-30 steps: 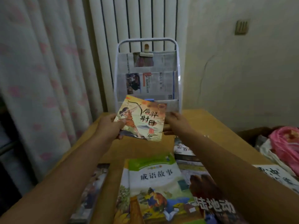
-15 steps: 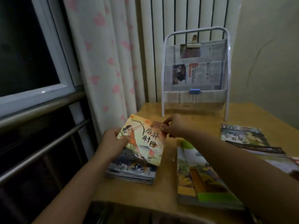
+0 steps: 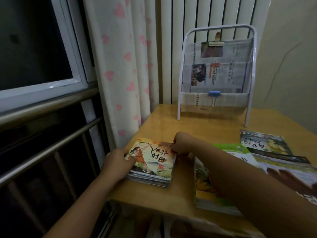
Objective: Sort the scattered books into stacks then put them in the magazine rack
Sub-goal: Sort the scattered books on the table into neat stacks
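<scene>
A small archer-cover book (image 3: 154, 157) lies on top of a stack of small books (image 3: 151, 180) at the table's front left corner. My left hand (image 3: 118, 162) grips the book's left edge, thumb on the cover. My right hand (image 3: 182, 143) pinches its far right corner. To the right lies a green-covered stack of larger books (image 3: 205, 182), partly under my right forearm. More books (image 3: 262, 143) are spread at the far right. The white-framed magazine rack (image 3: 216, 74) stands at the back of the table, lined with newspaper.
The wooden table (image 3: 171, 124) ends just left of the small stack. A heart-patterned curtain (image 3: 123, 66) hangs at its left edge, with a window and metal rails beyond. A white radiator (image 3: 197, 14) stands behind the rack. A blue binder clip (image 3: 214, 93) hangs on the rack's front pocket.
The archer book went from held up in front of the rack down onto the small stack at the left. My view swung left and down.
</scene>
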